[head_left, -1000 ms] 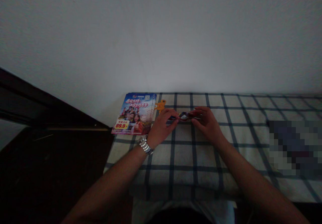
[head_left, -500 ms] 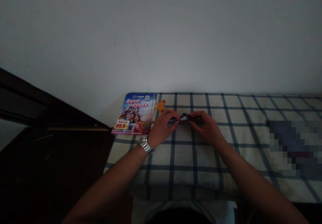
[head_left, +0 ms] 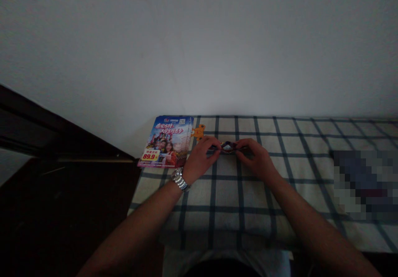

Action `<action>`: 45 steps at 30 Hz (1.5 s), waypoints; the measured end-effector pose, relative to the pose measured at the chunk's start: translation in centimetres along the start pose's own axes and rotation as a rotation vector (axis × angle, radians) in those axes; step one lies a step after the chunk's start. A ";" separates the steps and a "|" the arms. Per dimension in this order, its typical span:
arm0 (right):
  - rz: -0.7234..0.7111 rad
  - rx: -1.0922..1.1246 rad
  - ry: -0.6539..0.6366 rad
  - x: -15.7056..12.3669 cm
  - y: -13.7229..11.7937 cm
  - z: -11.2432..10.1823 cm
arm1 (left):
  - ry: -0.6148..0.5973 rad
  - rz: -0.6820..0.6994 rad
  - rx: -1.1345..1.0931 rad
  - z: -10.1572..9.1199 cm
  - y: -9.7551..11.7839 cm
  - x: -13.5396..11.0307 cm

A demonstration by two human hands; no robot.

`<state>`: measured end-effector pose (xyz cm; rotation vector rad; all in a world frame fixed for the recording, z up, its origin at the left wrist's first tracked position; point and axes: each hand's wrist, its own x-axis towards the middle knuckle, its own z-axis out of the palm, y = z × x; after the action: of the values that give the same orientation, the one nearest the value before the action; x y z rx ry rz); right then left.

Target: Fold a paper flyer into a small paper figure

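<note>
A small piece of folded paper (head_left: 228,147), dark with coloured print, is held low over the checked cloth between both hands. Its middle gapes in a small diamond shape with a pale inside. My left hand (head_left: 201,157), with a silver watch at the wrist, pinches the left end between thumb and fingers. At the other end, my right hand (head_left: 255,157) has a matching pinch. Fingers cover both ends of the paper. Just left of my left hand lies a stack of printed flyers (head_left: 168,142), blue at the top and pink at the bottom.
A blue-and-white checked cloth (head_left: 226,190) covers the table up to the white wall (head_left: 236,53). An orange bear figure (head_left: 198,132) shows beside the flyers. At the right lies a blurred-out dark object (head_left: 363,181). Dark floor is visible past the table's left edge.
Both hands keep their pinch and have barely moved. The folded paper's middle has shifted slightly and shows a little more of its printed edge.
</note>
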<state>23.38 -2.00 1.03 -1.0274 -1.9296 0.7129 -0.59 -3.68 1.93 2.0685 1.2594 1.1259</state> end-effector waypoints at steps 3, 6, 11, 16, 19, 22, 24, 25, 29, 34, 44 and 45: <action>-0.021 -0.024 -0.002 0.1 -0.2 -0.1 | 0.001 0.007 0.004 0.0 -0.1 0.0; -0.016 -0.038 -0.005 0.2 -0.2 -0.1 | 0.000 0.003 0.009 0.0 -0.1 0.0; 0.023 -0.018 0.013 0.1 0.5 -0.1 | 0.027 -0.041 -0.007 0.0 -0.1 -0.2; 0.074 -0.020 0.048 0.1 1.1 -0.4 | 0.075 -0.095 -0.017 -0.1 -0.1 -0.2; 0.096 -0.037 0.068 0.2 1.4 -0.7 | 0.064 -0.110 0.021 -0.1 -0.1 -0.2; 0.105 -0.035 0.087 0.3 1.6 -1.1 | 0.028 -0.101 0.056 0.0 -0.2 -0.2; 0.106 -0.052 0.116 0.4 1.8 -1.4 | 0.018 -0.088 0.062 0.2 -0.4 -0.2; 0.110 -0.065 0.133 0.5 1.9 -1.5 | 0.015 -0.081 0.068 0.2 -0.4 -0.2; 0.149 -0.110 0.207 0.7 2.4 -2.3 | -0.035 -0.047 0.135 0.3 -0.5 -0.3; 0.220 -0.147 0.287 1.0 3.3 -3.6 | -0.102 -0.020 0.202 0.3 -0.5 -0.3; 0.258 -0.371 0.406 1.3 5.3 -6.1 | -0.115 0.001 0.214 0.3 -0.4 -0.3; 0.252 -0.401 0.414 1.3 5.6 -6.3 | -0.113 0.002 0.214 0.3 -0.4 -0.3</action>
<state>30.53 2.60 0.44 -1.5493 -1.6238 0.2141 -0.58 -3.72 1.34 2.2541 1.3727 0.8936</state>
